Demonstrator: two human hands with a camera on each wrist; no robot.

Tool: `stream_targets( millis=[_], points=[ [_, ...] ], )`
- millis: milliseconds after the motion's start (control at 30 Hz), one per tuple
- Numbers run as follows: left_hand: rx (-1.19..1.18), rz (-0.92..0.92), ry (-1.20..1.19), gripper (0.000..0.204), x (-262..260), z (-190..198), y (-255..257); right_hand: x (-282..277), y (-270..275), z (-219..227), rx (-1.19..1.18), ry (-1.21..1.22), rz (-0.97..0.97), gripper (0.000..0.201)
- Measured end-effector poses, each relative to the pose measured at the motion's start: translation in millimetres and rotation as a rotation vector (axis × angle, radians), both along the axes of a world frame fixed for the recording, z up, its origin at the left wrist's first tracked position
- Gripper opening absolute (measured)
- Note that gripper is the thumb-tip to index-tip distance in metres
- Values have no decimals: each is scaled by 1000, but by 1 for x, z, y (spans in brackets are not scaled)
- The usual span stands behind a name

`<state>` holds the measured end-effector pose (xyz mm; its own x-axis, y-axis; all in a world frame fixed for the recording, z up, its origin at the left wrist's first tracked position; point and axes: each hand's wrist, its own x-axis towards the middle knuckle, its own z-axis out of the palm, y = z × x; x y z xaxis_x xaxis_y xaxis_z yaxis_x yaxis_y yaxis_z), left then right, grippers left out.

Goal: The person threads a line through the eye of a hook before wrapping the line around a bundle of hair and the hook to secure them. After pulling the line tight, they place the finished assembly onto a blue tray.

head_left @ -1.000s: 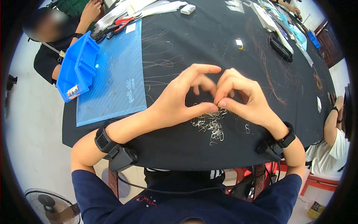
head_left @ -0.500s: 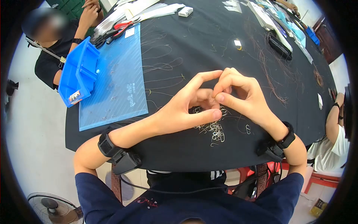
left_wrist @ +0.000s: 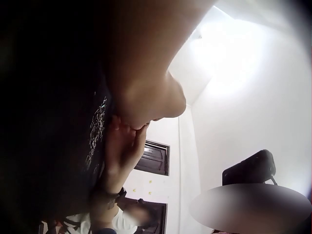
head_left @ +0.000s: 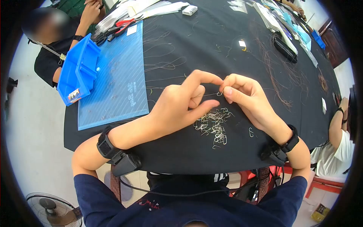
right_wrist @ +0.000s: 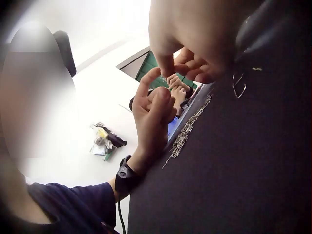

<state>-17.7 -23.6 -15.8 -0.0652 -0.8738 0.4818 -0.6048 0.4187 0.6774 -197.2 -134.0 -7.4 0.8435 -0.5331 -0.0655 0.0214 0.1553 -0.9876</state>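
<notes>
In the head view, my right hand (head_left: 245, 96) pinches a small fish hook (head_left: 219, 94) between thumb and forefinger. A thin line (head_left: 210, 94) runs from the hook to my left hand (head_left: 179, 104), whose lower fingers curl round it. The left forefinger reaches across to the right fingertips, while its thumb points out below, apart from them. Under the hands lies a pile of metal fish hooks (head_left: 216, 126) on the black cloth. The right wrist view shows both hands (right_wrist: 155, 117) meeting at the fingertips, above the same pile (right_wrist: 187, 131).
One or two loose hooks (head_left: 251, 132) lie right of the pile. On the left are a blue plastic sheet (head_left: 113, 94), a blue bin (head_left: 77, 72) and red-handled pliers (head_left: 124, 23). Long thin strands (head_left: 274, 75) and a black case (head_left: 284, 49) are at the right. Other people sit around the table.
The left thumb has drawn away from the right fingertips and the left lower fingers have curled in. The hook and line between the hands now show, and more of the pile is uncovered.
</notes>
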Motion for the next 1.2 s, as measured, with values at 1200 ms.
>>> stream_targets(
  millis=[1200],
  points=[
    [82,119,106,10,-1,-2,-1,3,4,-5,-463,-26,-19,16]
  ],
)
